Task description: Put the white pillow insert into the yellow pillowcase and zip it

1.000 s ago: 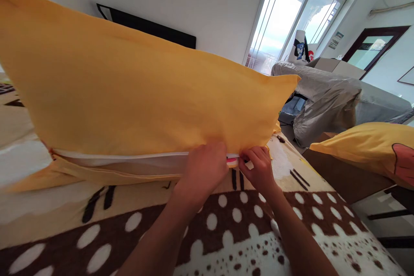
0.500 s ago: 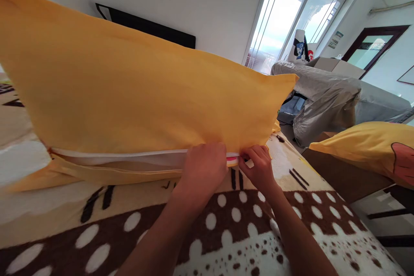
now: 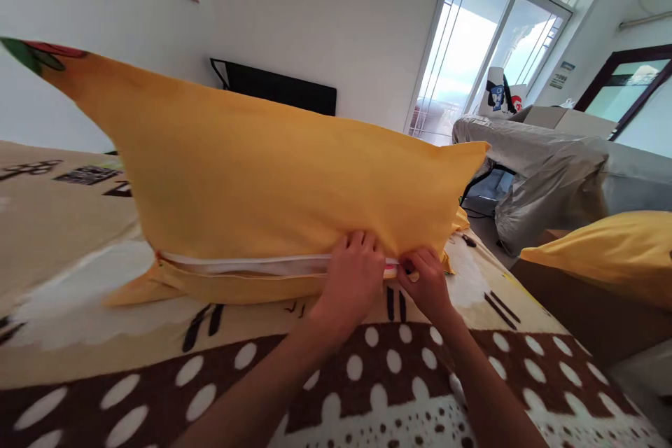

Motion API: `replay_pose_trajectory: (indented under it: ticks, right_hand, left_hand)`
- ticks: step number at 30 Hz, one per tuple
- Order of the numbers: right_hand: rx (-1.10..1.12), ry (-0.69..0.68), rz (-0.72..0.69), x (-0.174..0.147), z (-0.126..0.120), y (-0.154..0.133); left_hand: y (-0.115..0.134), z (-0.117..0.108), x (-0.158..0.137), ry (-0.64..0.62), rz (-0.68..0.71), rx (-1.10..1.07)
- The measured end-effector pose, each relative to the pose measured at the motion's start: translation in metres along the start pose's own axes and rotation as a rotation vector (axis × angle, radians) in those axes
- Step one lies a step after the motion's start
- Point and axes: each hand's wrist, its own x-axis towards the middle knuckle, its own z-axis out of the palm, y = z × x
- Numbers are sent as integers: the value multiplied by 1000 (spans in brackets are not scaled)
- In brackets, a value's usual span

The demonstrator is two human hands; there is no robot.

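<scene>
A yellow pillow in a zippered pillowcase [image 3: 273, 182] stands on its long edge on the bed. Along its lower side the white-edged zipper opening [image 3: 236, 266] gapes to the left of my hands, with white filling showing inside. My left hand [image 3: 357, 273] grips the pillowcase at the opening, its fingers curled over the edge. Just to the right, my right hand [image 3: 426, 278] pinches the zipper close to the pillow's right corner; the pull itself is hidden by the fingers. A small pink and white patch shows between the two hands.
A patterned brown and cream blanket [image 3: 246, 357] covers the bed. At right, another yellow pillow [image 3: 614, 252] rests on a brown box [image 3: 567, 301]. Plastic-covered furniture [image 3: 556, 168] stands behind, near the window [image 3: 462, 49]. A black panel [image 3: 278, 89] is against the wall.
The view has shifted left and up, so the pillow's far left corner and the wall hangings now show. Both hands keep their hold, and the opening looks narrower.
</scene>
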Motion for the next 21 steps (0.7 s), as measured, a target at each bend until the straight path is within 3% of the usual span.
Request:
replay_pose_trajectory:
  ticks: [5,8,11,14,17,21]
  right_hand:
    - [-17,-12,-16,2,-1,-1]
    - [-51,-27,-4,0,-1,-8]
    - [-73,-50,25,-1,-5,-29]
    - [-65,-76,-4,11,-13,-63]
    - [-120,-224,-40,43,-18,-101]
    - [-157,-367,43,88,-8,-138]
  left_hand:
    - [-37,18,-32,228,172,217]
    - [-53,29,-53,347,198,196]
    - [-53,36,-66,425,222,109]
    - [-48,38,-70,442,215,92]
    - [-48,37,-71,438,134,52]
    - [-53,40,-72,399,100,-26]
